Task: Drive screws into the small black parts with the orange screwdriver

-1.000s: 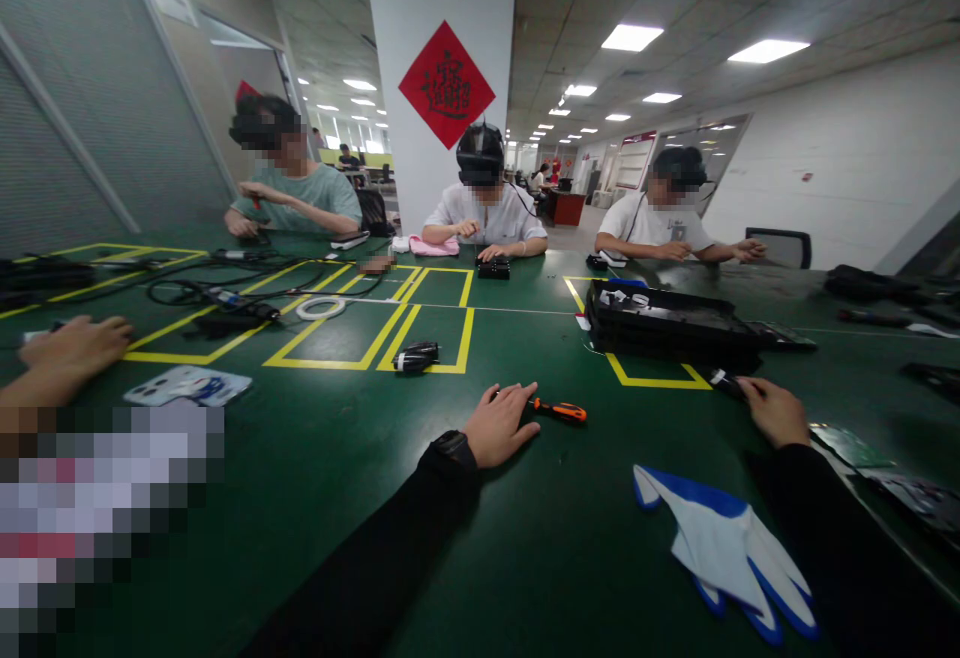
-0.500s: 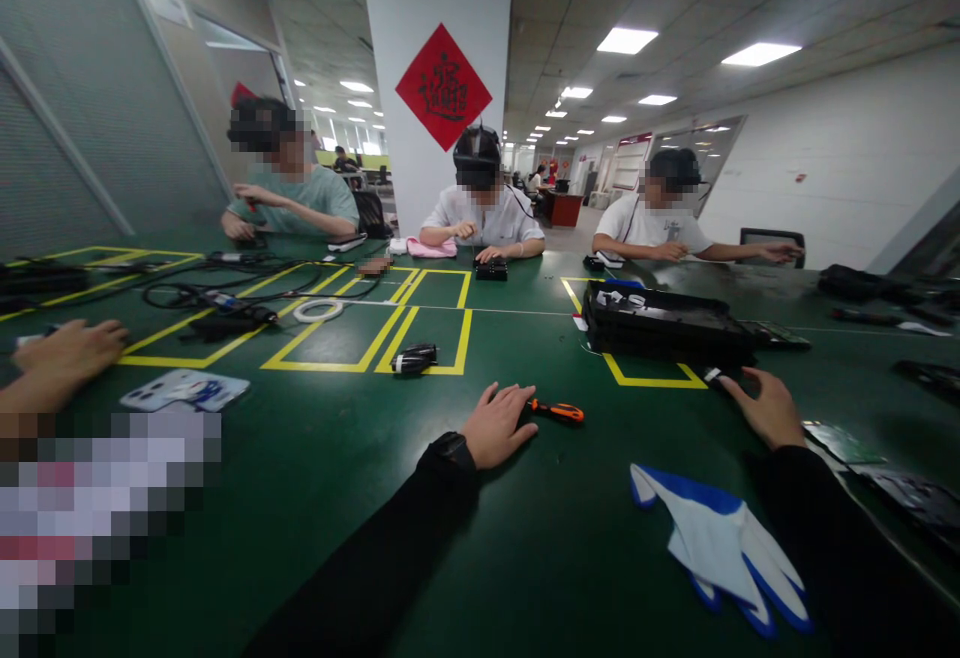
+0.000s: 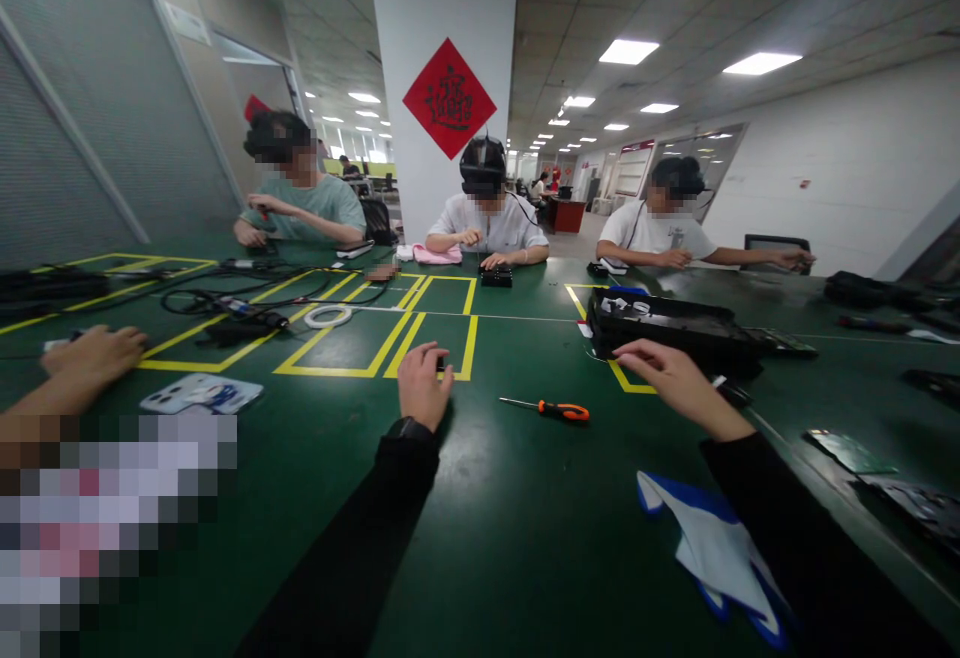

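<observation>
My left hand (image 3: 425, 385) is over the black bundle (image 3: 441, 363) in the yellow-taped rectangle, fingers curled round it; it is mostly hidden by the hand. To its right lies a screwdriver (image 3: 564, 411) with an orange and black handle, its shaft pointing left. My right hand (image 3: 667, 378) reaches leftward in front of the black tray (image 3: 667, 323), its fingers stretched out and nothing visible in them. A small black thing with a white end (image 3: 733, 391) lies by my right wrist. The white and blue glove (image 3: 720, 548) is partly covered by my right sleeve.
A co-worker's hand (image 3: 97, 353) rests at the left beside a phone (image 3: 202, 394). A coiled white cable (image 3: 328, 316) and black cables (image 3: 225, 303) lie farther back. Green circuit boards (image 3: 851, 451) are at the right. Three people sit across the table.
My left hand has moved left from beside the screwdriver to the black bundle. My right hand has left the small black thing with the white end and moved left towards the tray's front.
</observation>
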Available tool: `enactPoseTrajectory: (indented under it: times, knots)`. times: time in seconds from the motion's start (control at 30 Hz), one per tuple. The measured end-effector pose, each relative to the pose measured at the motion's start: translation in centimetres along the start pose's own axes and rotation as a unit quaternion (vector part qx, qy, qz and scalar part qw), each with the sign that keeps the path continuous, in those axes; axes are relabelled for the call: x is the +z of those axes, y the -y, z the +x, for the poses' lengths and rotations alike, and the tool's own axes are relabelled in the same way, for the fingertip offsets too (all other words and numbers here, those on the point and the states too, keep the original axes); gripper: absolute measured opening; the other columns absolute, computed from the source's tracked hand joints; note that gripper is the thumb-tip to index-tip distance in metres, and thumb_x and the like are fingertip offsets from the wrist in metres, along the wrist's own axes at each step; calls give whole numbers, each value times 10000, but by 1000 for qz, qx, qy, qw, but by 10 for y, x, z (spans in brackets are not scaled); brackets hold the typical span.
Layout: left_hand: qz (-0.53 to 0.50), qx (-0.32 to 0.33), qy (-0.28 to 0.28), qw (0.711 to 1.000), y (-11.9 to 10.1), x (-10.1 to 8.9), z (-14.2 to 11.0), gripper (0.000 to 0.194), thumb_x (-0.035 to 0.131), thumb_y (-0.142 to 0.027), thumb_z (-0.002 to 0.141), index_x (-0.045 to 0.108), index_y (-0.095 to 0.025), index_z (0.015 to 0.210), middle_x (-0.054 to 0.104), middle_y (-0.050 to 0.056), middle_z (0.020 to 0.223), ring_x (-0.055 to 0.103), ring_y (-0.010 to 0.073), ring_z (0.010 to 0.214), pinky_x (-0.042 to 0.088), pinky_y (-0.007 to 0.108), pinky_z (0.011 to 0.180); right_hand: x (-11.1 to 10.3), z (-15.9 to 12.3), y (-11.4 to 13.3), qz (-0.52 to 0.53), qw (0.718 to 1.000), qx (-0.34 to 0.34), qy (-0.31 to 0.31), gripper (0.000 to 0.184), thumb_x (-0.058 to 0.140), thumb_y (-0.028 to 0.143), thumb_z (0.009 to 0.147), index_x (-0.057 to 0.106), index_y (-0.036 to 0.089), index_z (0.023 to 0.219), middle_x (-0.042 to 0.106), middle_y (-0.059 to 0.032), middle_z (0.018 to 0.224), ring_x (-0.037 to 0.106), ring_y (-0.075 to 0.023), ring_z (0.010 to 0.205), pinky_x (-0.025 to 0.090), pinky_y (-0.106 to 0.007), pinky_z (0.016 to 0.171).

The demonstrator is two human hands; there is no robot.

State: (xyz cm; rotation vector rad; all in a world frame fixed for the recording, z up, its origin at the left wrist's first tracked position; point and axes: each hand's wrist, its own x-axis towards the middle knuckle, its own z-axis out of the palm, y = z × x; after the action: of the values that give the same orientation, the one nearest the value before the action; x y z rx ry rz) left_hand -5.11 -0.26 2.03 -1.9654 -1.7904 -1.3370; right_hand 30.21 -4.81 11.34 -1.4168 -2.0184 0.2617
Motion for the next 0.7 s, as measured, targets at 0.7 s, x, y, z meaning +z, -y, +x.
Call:
enactPoseTrajectory:
  times: [0.7]
  knots:
    - [-87, 11, 161, 983, 64, -7, 8, 310, 574, -423, 664, 594, -169, 840, 558, 54, 878, 530, 188, 845, 414, 324, 781, 101, -27, 9, 19, 999, -7, 45, 153, 514, 258, 757, 571, 187, 880, 563, -50, 901, 519, -184, 835, 401, -328, 767]
